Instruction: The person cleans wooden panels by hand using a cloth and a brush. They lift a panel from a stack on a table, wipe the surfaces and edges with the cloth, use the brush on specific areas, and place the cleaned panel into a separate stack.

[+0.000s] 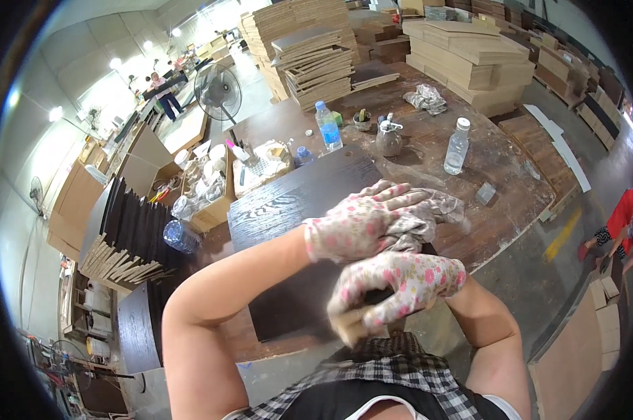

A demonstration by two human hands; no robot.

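A floral glove covers my left hand (358,220), whose fingers lie over a crumpled pale rag (442,206) and press it to the dark wood-grain panel (288,192). Closer to my body, my right hand (414,283) wears a matching glove, its fingers curled above the panel's near part. At those fingertips is a tan, blurred piece (349,329); I cannot make out its kind. My arms hide much of the panel, which lies flat on the brown worktable (498,238).
Two plastic bottles, one blue-labelled (327,126) and one clear (457,147), stand beyond the panel, with a small jar (389,136) between them. Left are a cardboard box (215,210) of odds and ends and stacked black panels (131,227). Board stacks (463,59) rise behind.
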